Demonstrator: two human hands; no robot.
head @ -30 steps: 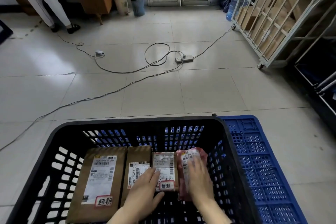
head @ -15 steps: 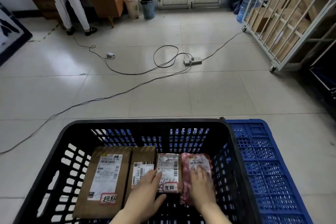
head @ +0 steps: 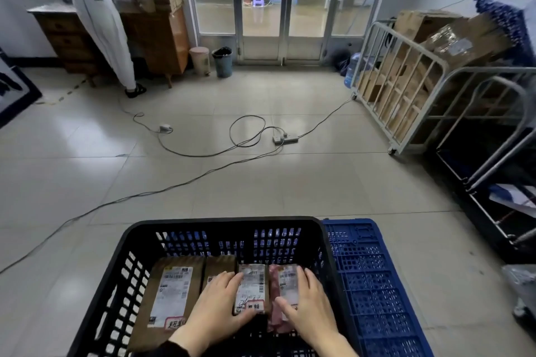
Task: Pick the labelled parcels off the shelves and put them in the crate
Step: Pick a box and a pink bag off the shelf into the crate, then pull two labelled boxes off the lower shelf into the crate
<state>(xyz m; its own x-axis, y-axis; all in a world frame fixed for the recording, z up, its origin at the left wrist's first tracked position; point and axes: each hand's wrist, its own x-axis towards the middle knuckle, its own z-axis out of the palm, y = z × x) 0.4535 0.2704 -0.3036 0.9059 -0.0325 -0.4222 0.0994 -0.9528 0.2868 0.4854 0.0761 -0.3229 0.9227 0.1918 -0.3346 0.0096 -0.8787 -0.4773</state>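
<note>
Tiled floor, crate (head: 220, 226) lower centre; left hand (head: 216, 309) and right hand (head: 309, 306) lying flat, unclenched, squaring parcels (head: 251, 288); keep rows tight

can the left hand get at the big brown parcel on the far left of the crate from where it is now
Probably yes. The left hand lies flat on the narrower brown parcel right beside the big brown parcel, which lies label-up in the black crate with nothing on top of it. A short sideways shift should do.

Head view, looking down, crate (head: 220, 226) close below
</note>
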